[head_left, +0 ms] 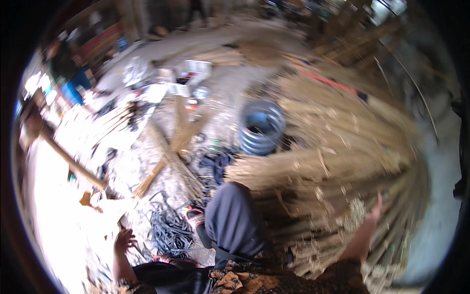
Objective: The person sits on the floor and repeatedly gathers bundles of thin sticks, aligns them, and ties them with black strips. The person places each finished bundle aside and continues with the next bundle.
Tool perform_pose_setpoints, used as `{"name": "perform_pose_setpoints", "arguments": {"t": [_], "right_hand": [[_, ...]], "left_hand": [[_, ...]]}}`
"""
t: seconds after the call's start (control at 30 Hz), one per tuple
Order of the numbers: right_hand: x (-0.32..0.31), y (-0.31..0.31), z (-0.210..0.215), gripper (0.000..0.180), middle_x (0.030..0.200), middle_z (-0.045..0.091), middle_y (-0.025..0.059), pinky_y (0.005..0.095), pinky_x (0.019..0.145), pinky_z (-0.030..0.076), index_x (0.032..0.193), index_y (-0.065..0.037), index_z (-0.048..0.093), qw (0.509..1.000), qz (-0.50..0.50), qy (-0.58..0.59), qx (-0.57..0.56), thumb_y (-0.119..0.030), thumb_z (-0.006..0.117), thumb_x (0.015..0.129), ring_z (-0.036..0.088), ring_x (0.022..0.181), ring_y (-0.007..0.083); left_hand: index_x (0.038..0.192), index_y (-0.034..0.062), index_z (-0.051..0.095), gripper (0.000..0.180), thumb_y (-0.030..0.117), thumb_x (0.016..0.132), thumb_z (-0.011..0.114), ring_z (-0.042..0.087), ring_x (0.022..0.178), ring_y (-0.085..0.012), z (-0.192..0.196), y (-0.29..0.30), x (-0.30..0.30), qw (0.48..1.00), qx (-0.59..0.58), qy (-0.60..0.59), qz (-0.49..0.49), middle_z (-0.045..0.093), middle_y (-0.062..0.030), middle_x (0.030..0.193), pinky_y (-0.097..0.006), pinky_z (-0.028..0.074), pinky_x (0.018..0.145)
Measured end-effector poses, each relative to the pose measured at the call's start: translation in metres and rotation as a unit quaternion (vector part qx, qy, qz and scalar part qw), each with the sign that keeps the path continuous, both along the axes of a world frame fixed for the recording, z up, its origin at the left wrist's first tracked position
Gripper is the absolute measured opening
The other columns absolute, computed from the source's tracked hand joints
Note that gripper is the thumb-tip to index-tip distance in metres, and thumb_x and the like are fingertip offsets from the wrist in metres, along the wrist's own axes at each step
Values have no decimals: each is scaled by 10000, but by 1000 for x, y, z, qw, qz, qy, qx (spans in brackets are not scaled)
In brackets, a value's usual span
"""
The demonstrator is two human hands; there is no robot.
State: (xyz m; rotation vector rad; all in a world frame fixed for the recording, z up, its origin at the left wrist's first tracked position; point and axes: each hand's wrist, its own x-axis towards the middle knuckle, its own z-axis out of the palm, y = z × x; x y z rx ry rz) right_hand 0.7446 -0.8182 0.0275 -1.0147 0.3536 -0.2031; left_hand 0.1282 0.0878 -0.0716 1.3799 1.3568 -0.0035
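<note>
My left hand (125, 240) is raised at the lower left, holding nothing, its fingers apart and slightly bent. Nearest to it on the floor lies a tangled heap of black strips (171, 232). At the lower right my right arm stretches over a wide pile of dry straw stalks (342, 169). My right hand (375, 209) is blurred at the pile, with a finger stretched out and nothing visible in it. Whether it touches the stalks I cannot tell. A pale clump of straw (357, 210) lies beside that hand.
A blue-grey ribbed tub (262, 128) stands ahead by the straw. Crossed straw bundles (169, 159) lie left of it. Beyond are a white plastic crate (198, 69) and a long red strip (330, 82). A wooden pole (71, 159) slants at left; another person (68, 71) is farther back.
</note>
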Motion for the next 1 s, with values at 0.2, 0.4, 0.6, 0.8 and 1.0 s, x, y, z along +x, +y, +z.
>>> {"name": "perform_pose_setpoints", "arguments": {"t": [0.2, 0.4, 0.6, 0.8, 1.0], "right_hand": [[39, 2, -10, 578, 1344, 635, 82, 470, 1029, 493, 1362, -82, 605, 998, -57, 22, -6, -411, 703, 898, 587, 1217, 289], [39, 125, 29, 490, 1280, 669, 100, 446, 1027, 507, 1321, -63, 620, 995, -26, -91, 12, -432, 581, 1001, 629, 1165, 274], [-23, 291, 67, 619, 1257, 627, 122, 451, 959, 521, 1402, -44, 540, 977, 163, -107, -83, -418, 634, 918, 594, 1159, 256], [-123, 449, 69, 693, 921, 623, 121, 423, 769, 588, 1419, -3, 440, 869, 455, -181, -72, -255, 730, 843, 668, 803, 247], [-231, 558, 46, 299, 969, 668, 56, 342, 766, 584, 1163, -38, 577, 696, 691, -191, -42, -65, 709, 897, 675, 829, 160]], "left_hand": [[1113, 23, 727, 364, 357, 992, 647, 733, 734, -236, -6, -10, -13, 984, 60, 148, -76, 750, -107, 978, -410, 596, 649], [1244, 64, 725, 540, 526, 972, 669, 742, 976, -272, 25, -14, 49, 944, 233, 87, -217, 762, -194, 1107, -397, 578, 841], [1395, -11, 599, 572, 442, 1047, 608, 674, 1166, -241, 113, -96, 152, 947, 144, -243, -152, 679, -176, 1343, -373, 541, 995], [1454, 39, 533, 648, 507, 1022, 648, 663, 1104, -199, 179, -149, 217, 904, 53, -386, -177, 671, -120, 1267, -364, 546, 939], [1466, -20, 469, 848, 554, 918, 767, 636, 1067, -172, 236, -151, 269, 843, 29, -530, -88, 648, -133, 1213, -349, 554, 877]]}}
